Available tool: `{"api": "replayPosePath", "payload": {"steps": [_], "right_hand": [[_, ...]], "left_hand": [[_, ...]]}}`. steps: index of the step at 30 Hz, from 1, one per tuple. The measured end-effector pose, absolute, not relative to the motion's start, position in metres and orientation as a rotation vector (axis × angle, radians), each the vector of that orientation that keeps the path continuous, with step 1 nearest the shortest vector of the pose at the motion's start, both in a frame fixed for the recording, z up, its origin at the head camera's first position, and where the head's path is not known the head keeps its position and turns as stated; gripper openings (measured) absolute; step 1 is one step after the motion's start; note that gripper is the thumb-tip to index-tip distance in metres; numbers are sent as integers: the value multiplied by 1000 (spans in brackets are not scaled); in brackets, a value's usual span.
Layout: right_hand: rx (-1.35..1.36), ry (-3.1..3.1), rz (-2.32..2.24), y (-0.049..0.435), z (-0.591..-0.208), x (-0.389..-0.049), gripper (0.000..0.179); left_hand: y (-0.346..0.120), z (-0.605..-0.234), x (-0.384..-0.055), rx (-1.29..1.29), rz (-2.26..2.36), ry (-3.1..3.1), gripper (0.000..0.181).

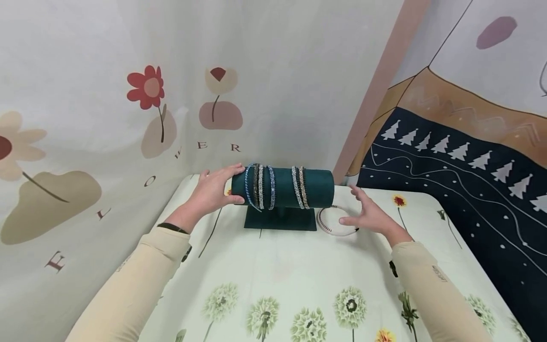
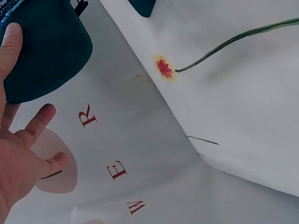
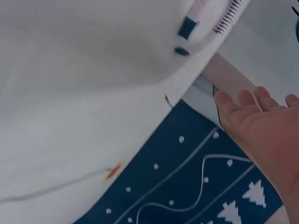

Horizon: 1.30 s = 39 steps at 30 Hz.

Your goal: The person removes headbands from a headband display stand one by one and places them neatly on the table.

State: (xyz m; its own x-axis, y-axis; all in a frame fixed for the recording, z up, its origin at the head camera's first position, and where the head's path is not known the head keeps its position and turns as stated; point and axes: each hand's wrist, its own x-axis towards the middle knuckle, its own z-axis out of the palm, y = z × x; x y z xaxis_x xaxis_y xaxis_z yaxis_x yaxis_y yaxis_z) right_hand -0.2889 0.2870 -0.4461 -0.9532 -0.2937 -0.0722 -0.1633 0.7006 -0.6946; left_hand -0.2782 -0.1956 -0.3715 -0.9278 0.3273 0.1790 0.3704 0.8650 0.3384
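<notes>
A dark green bracelet stand (image 1: 282, 187), a padded roll on a flat base, stands near the back of the table. Several braided, glittering bracelets (image 1: 272, 187) in blue, silver, dark and gold tones circle the roll in two groups. My left hand (image 1: 213, 190) holds the roll's left end, thumb in front and fingers over the top and back; in the left wrist view two fingers stick out free. My right hand (image 1: 369, 216) is spread, palm facing the stand, holding nothing. Beside it lies a whitish hoop (image 1: 326, 229) with dark stitch-like marks, partly hidden by that hand.
The table (image 1: 273, 261) wears a pale cloth printed with dandelions and flowers. Right behind it hangs a light curtain (image 1: 282, 85) with flower prints and letters. A dark blue fabric with white trees (image 1: 448, 161) borders the right side.
</notes>
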Motion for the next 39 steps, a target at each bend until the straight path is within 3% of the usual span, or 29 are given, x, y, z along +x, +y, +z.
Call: {"api": "replayPosePath", "payload": {"steps": [9,17,39], "right_hand": [[-457,2814,-1102,300,-407,-283,131],[-602,2892,-996,282,-371,-290,133],[-1067,3050,-277,184,-352,-289,133]], "left_hand": [[-197,-372,-278,-547,-547,-2922,95],[-195,-372,-278,-539,-535,-2935,95],[-193,-369,-274,-527,-541,-2935,93]]}}
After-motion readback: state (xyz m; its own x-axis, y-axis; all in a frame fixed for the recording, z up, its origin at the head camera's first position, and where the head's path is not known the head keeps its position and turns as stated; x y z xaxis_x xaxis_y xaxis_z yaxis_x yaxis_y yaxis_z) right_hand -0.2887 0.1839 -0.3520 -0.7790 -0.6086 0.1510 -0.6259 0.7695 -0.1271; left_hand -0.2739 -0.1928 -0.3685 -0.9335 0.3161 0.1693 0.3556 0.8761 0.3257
